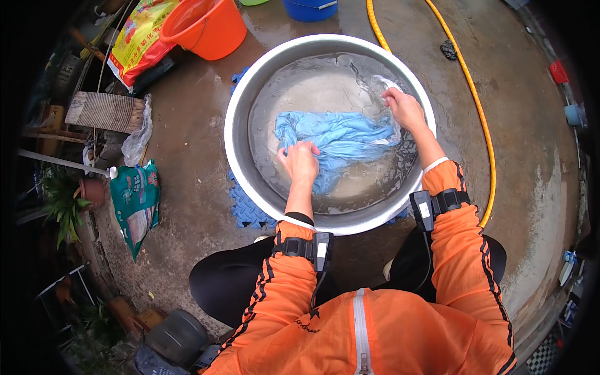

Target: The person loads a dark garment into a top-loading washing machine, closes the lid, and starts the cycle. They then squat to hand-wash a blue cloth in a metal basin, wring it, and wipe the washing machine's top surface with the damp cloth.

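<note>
A large round metal basin (236, 154) of water stands before me. In it lies a wet, crumpled light-blue cloth garment (337, 133), with a thin white or see-through part (386, 83) near the right wall. My left hand (301, 161) is at the lower left of the blue cloth, fingers curled at its edge; whether they grip it cannot be told. Over the right side of the water, my right hand (403, 108) has its fingertips pinched on the whitish part.
An orange bucket (218, 35) and a blue bucket (310, 10) stand beyond the basin. A yellow hose (479, 110) curves along the right. Blue foam matting (251, 206) shows under the basin. A green detergent-like bag (136, 201) and a wooden washboard (105, 111) lie left.
</note>
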A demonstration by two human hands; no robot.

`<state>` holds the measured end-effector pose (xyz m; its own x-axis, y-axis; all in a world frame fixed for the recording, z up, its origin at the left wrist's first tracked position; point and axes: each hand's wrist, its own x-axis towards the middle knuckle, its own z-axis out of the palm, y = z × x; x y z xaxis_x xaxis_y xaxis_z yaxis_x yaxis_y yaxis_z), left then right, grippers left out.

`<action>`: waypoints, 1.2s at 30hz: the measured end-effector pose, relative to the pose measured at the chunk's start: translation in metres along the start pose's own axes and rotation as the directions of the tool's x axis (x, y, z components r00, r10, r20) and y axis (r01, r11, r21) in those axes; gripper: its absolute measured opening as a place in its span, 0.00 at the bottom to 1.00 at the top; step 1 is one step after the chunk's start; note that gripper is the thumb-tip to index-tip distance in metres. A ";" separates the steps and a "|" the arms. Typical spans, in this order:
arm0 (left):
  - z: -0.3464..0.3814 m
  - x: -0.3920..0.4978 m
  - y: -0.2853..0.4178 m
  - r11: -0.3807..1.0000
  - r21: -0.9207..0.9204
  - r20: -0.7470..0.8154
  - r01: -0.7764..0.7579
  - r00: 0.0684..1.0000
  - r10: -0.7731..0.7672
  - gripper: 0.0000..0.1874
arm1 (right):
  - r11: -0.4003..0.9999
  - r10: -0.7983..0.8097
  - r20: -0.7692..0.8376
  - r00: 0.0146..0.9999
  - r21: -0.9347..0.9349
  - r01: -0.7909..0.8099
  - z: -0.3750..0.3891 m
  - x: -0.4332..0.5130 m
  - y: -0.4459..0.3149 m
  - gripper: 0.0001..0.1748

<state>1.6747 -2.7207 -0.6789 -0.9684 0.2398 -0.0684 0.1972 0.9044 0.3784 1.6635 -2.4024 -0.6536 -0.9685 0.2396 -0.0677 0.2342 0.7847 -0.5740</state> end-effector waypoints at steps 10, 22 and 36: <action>-0.018 -0.001 -0.013 0.993 0.106 0.660 0.052 0.743 -0.109 0.16 | 0.846 -0.118 0.133 0.984 -0.506 0.170 0.083 -0.068 -0.016 0.14; -0.016 0.015 0.008 0.960 -0.269 0.120 0.075 0.992 -0.044 0.17 | 0.683 0.079 -0.114 0.990 0.729 0.030 -0.005 0.002 -0.070 0.13; -0.079 0.049 0.033 -0.180 -0.971 0.180 0.157 0.977 -0.117 0.18 | 0.130 0.265 -0.442 0.857 0.897 0.422 -0.133 0.007 -0.097 0.13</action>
<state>1.6218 -2.7073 -0.5966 -0.9414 0.1923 -0.2772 -0.3362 -0.4679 0.8173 1.6454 -2.4007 -0.4894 -0.7305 0.6662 0.1502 -0.4544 -0.3100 -0.8351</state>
